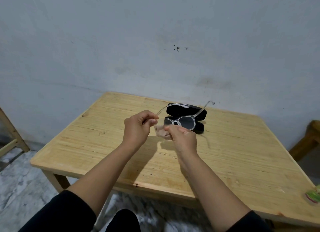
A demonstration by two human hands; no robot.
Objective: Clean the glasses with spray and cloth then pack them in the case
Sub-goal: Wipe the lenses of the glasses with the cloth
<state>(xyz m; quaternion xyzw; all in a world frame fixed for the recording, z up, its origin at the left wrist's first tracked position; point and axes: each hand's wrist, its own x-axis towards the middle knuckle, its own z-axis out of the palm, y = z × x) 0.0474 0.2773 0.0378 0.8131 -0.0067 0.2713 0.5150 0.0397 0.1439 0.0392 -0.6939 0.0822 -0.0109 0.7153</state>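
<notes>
Clear plastic glasses [180, 122] held above counter [86, 145], just near of open black case [187, 110] | L hand [138, 126] pinches temple end, fingers curled | R hand [183, 136] pinches pinkish cloth [161, 132] at L lens | tip: support frame w/ L, wipe light, both faces | forearms raised, wrists bent inward.

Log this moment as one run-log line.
step: wiping lens | left hand: holds glasses | right hand: pinches cloth | case: open on table
</notes>
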